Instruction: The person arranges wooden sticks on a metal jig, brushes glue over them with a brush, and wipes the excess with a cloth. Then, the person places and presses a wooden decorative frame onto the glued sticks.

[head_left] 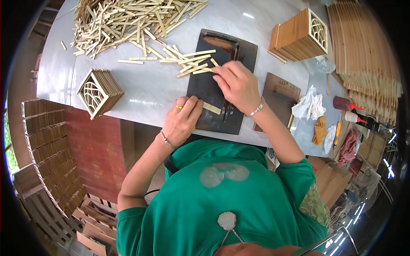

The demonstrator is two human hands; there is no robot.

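Note:
My left hand is closed at the left of a dark board, its fingers wrapped round pale wooden strips whose ends stick out to the right. My right hand hangs over the board's right half, thumb and fingers pinched at the end of a pale wooden strip. Several loose strips lie crossed over the board's upper left, right by those fingertips. A dark metal bar runs down the board, partly hidden behind my right hand.
A large heap of strips covers the table's far left. Stacks of latticed wooden frames stand at the left and far right. A brown board, white cloth, orange glove and red-capped bottles lie to the right.

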